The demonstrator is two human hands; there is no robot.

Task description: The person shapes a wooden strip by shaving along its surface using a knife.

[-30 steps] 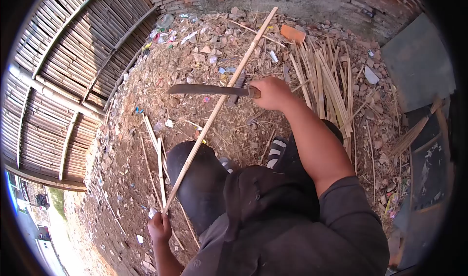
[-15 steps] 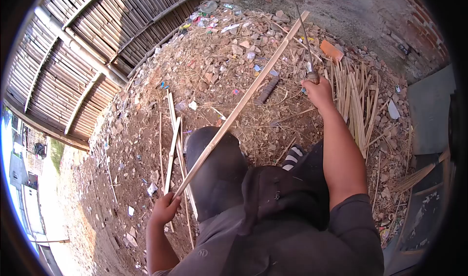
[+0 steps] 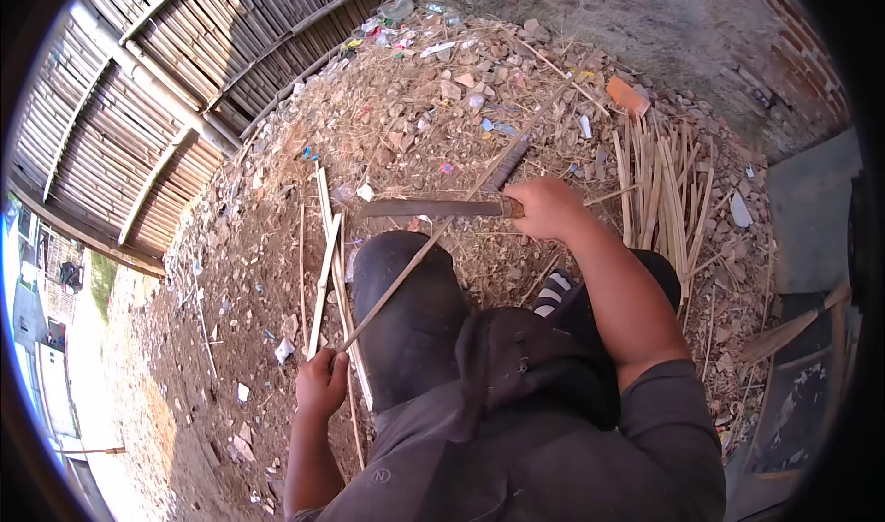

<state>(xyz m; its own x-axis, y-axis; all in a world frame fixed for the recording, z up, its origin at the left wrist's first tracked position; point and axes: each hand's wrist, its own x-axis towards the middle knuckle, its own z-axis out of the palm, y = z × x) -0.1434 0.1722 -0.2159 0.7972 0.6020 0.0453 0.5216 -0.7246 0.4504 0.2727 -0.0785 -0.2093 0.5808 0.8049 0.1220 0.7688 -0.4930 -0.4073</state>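
My left hand (image 3: 322,384) grips the near end of a long thin bamboo strip (image 3: 433,234) that slants up and away over my left knee (image 3: 406,291). My right hand (image 3: 546,207) holds the handle of a long dark knife (image 3: 429,208). The blade lies level, pointing left, and crosses the strip just beyond my knee. The strip's far end reaches into the debris near the brick wall.
A bundle of split bamboo sticks (image 3: 659,185) lies on the ground to the right. Loose strips (image 3: 324,255) lie left of my knee. Dirt, rubble and litter cover the ground. A woven bamboo wall (image 3: 138,88) stands left, a brick wall (image 3: 701,15) behind.
The knife was raised upright half a second ago; now my right hand has brought it down level across the strip. The strip looks thinner and lower.
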